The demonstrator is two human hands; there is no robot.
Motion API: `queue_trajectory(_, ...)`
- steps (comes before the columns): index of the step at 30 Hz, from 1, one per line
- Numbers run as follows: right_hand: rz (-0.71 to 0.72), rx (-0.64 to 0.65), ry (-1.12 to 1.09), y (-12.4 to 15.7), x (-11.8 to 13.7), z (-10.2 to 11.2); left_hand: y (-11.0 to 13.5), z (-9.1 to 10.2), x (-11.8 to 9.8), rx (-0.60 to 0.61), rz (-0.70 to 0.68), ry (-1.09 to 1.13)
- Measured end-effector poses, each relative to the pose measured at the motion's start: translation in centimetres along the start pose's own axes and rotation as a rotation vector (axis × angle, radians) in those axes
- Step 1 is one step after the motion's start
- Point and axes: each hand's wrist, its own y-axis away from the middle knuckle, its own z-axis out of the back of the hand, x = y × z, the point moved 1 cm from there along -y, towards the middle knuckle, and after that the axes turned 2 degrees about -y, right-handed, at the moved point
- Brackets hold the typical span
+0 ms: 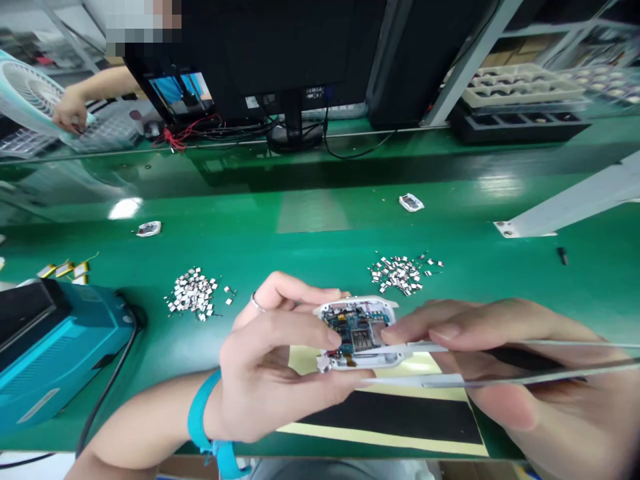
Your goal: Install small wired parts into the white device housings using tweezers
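Observation:
My left hand [273, 360] is closed around a small white device shell [357, 333] with a blue circuit board showing inside it. It wears a ring and a blue wrist strap [203, 413]. My right hand [500, 353] pinches metal tweezers [480, 363], and their tips touch the right edge of the shell. Both hands hover over a black and yellow mat [400, 417] at the near edge of the green bench.
Two piles of tiny metal parts [193, 293] [403, 272] lie on the green belt [320, 240]. Two more white shells [149, 229] [411, 202] lie farther back. A teal device [50, 347] stands at left. Another person's hand [70, 110] is at the far left by a fan.

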Motion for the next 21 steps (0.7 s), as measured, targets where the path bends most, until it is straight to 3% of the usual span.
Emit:
queue_trajectory(9, 0.048, 0.022, 0.097, -0.2, 0.1, 0.1, 0.1, -0.1, -0.2, 0.055, -0.061, -0.04)
queue_trajectory(16, 0.042, -0.108, 0.173, 0.4, 0.1, -0.4, -0.1, -0.1, -0.2, 0.127, -0.132, -0.127)
queue_trajectory(21, 0.009, -0.04, 0.145, 1.0, -0.1, -0.1, -0.1, -0.1, -0.2, 0.096, -0.121, -0.152)
